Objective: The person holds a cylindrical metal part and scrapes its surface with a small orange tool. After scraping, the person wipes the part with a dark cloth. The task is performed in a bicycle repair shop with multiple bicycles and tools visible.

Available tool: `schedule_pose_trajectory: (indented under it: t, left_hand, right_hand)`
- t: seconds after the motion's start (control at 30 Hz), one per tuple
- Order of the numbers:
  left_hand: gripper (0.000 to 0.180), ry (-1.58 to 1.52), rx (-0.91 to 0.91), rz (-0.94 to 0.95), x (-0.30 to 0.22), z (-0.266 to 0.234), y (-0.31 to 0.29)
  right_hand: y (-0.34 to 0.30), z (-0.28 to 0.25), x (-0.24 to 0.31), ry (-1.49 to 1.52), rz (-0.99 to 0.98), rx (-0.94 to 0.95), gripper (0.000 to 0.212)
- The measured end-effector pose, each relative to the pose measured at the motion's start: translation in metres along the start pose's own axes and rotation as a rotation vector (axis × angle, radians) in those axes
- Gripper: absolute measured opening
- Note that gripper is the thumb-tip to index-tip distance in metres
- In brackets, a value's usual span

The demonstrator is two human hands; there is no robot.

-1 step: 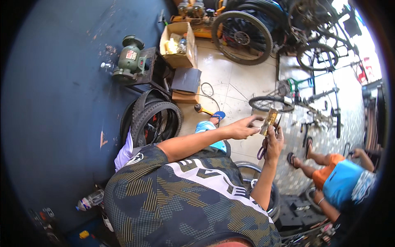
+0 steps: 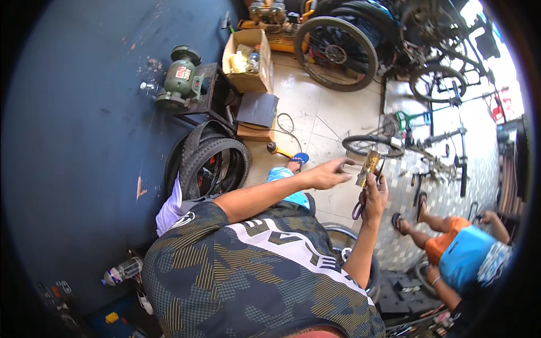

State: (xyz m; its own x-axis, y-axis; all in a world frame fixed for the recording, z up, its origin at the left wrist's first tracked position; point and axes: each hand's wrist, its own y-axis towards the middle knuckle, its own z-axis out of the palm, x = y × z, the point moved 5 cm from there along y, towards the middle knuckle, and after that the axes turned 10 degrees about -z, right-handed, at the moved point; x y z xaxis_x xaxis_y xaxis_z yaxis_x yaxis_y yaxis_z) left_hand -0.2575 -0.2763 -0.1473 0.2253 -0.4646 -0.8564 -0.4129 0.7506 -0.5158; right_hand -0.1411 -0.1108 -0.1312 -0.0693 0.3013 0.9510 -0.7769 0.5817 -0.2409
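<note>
A worker's left hand (image 2: 329, 175), half open and apparently empty, has edged back from a gold packet (image 2: 368, 168), leaving it to the right hand (image 2: 373, 198), whose fingers close around it and apparent purple-handled scissors (image 2: 357, 211). Above the tiled floor (image 2: 332, 110), the packet's long axis runs steeply, upper end leaning right.

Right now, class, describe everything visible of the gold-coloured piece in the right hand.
The gold-coloured piece is small and oblong, with dark markings; its material is unclear. It tilts, top leaning right, its lower part held in the right hand. The left hand is beside it, apparently not touching.
</note>
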Motion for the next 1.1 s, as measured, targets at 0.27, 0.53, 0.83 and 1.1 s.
schedule_pose_trajectory:
  t: [0.27,0.53,0.83,1.1]
  left_hand:
    - [0.062,0.437,-0.993,-0.227,0.138,-0.277,-0.021]
    - [0.069,0.599,-1.136,-0.88,0.232,-0.495,-0.058]
    - [0.06,0.6,-1.167,-1.024,0.256,-0.545,-0.056]
    - [0.05,0.635,-1.181,-1.054,0.263,-0.557,-0.06]
  right_hand:
    - [0.066,0.068,-0.017,0.008,0.145,0.027,0.035]
    - [0.087,0.095,-0.007,-0.141,0.196,-0.014,0.027]
    - [0.078,0.082,0.0,-0.193,0.168,-0.106,0.02]
    - [0.065,0.066,-0.005,-0.201,0.185,-0.158,0.021]
